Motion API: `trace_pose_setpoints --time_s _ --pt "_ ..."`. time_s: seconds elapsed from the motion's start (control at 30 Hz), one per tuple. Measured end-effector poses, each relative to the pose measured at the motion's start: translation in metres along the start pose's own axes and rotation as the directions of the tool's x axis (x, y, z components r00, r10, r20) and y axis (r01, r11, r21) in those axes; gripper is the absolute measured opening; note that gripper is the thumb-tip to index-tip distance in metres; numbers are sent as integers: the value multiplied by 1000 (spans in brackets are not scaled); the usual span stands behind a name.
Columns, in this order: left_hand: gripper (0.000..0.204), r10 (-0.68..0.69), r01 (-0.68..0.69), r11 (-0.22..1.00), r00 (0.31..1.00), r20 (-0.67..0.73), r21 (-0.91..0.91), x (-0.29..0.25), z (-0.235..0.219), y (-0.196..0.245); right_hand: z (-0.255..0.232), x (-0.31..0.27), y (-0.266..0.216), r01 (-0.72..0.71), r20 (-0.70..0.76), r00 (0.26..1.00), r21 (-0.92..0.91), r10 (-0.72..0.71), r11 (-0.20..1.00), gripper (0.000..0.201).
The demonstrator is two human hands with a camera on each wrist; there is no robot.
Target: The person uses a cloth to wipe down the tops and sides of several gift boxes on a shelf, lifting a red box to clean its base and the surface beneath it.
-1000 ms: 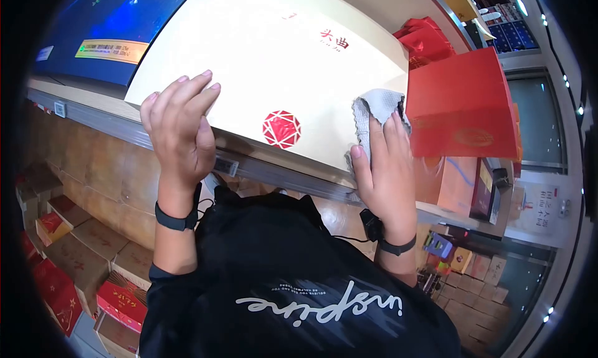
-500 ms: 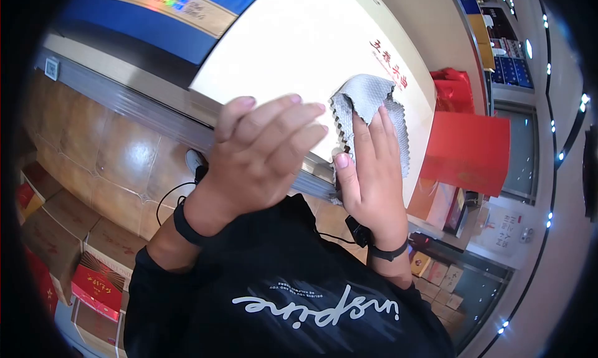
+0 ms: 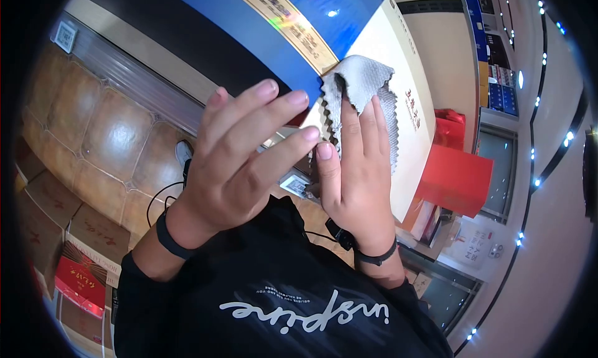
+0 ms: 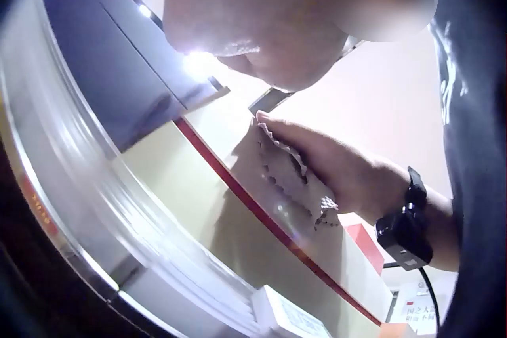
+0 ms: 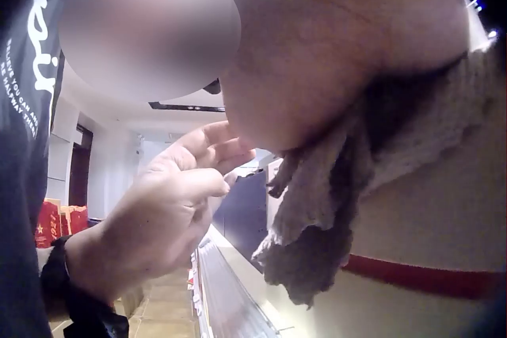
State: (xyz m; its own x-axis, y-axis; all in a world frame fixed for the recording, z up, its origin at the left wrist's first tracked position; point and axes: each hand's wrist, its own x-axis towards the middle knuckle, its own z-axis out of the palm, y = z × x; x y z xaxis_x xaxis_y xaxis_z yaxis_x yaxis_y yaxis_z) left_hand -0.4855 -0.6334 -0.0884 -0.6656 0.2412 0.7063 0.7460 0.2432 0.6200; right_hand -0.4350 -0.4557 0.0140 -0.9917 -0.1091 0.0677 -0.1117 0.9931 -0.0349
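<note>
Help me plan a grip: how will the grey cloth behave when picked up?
Probably floppy: the grey cloth folds over fingers of the right hand and hangs in creases. It looks thin, so likely light; its textured surface may resist slipping.

From my left wrist view, I see my right grip holding its fingers along a grey cloth with a zigzag edge, against a pale box. A red stripe runs diagonally along the box, beside a blue box. My left grip looms close overhead, and a white tag sits low on the clear rail
</note>
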Motion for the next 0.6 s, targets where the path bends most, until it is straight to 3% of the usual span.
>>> trace_pose_setpoints --time_s 0.1,0.2,0.23,0.33,0.47,0.6 --pt "30 14 -10 998 998 -63 68 12 2 -12 3 12 -13 -10 -20 1000 4 10 1000 56" --pt "33 -1 2 999 1000 -3 50 22 4 -16 9 21 -25 -42 -48 998 -13 41 999 57" --pt "45 22 -22 1000 1000 10 0 24 8 -17 8 24 -26 -48 -43 998 14 48 999 58" --pt "50 40 -41 999 997 63 13 30 7 -11 -2 24 -20 -27 16 1000 136 25 990 60" --pt "56 44 -36 997 991 124 -71 42 7 -7 -27 24 5 -48 249 968 357 -46 933 61" --pt "54 31 -32 999 986 164 1 45 17 -6 -40 35 24 -41 469 878 279 -99 959 66"
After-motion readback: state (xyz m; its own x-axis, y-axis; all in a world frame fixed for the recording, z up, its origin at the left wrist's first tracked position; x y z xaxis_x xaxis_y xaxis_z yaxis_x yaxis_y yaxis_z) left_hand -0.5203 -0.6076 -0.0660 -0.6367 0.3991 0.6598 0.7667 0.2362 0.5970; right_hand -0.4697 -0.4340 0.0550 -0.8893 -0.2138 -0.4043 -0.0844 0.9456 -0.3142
